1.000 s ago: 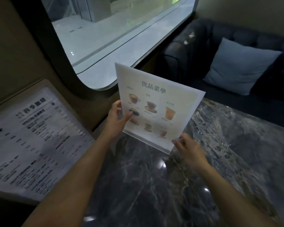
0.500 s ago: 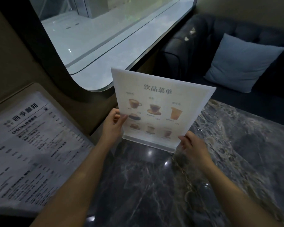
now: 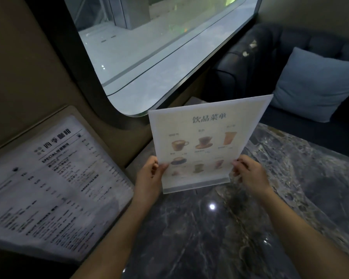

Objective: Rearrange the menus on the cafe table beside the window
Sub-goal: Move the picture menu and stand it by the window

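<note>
Beside a rounded window (image 3: 149, 57), on a dark marbled tabletop (image 3: 210, 234), a person steadies an upright drinks menu stand (image 3: 206, 141) with both bare hands. Left hand (image 3: 149, 178) clasps the stand's lower left edge, its fingers (image 3: 162, 167) closed on the sheet with the thumb lying across the printed face. Right hand (image 3: 250, 174) holds the lower right edge the same way, fingers (image 3: 238, 164) pinched on the rim. Between the two sets of fingers sit the pictured cups and glasses; just below them the stand's clear base meets the stone. Well to the left of the left fingers, a large black-and-white text menu (image 3: 48, 184) leans tilted against the wall. Beyond the right fingers, a pale blue cushion (image 3: 314, 85) rests on a dark sofa (image 3: 250, 57).
</note>
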`<control>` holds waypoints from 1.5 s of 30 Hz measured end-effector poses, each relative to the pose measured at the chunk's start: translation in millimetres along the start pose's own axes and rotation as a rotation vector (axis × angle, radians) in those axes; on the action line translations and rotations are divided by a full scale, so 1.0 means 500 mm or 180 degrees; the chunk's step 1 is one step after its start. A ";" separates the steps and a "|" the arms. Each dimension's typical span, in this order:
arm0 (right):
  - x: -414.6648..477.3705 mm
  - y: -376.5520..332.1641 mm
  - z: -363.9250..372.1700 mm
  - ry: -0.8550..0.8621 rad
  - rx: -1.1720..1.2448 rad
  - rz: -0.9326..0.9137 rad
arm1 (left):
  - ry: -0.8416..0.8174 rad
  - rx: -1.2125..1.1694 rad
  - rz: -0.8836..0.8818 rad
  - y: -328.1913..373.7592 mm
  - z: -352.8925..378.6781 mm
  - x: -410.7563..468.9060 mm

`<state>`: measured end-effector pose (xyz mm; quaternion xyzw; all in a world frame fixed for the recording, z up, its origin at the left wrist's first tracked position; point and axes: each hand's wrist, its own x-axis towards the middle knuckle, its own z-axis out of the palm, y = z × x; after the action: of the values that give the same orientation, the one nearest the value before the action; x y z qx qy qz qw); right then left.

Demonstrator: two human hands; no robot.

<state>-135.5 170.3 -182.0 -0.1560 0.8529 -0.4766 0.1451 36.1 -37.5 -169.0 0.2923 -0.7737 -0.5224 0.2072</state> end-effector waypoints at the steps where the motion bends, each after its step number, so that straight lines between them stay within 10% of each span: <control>1: 0.002 0.002 0.001 0.0017 0.0035 0.0019 | 0.0021 0.0020 -0.0020 0.001 0.003 -0.009; 14: -0.016 0.032 0.032 -0.0097 0.0122 0.0411 | -0.0428 0.0316 -0.0290 -0.050 0.018 -0.023; 45: 0.332 -0.086 0.220 -0.1249 -0.0092 -0.0698 | 0.1737 -0.0025 -0.1000 -0.055 0.064 0.070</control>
<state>-237.1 -2.7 -216.9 -0.3395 0.7930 -0.4378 0.2534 -3.7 -46.6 -205.8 0.5369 -0.6329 -0.4534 0.3251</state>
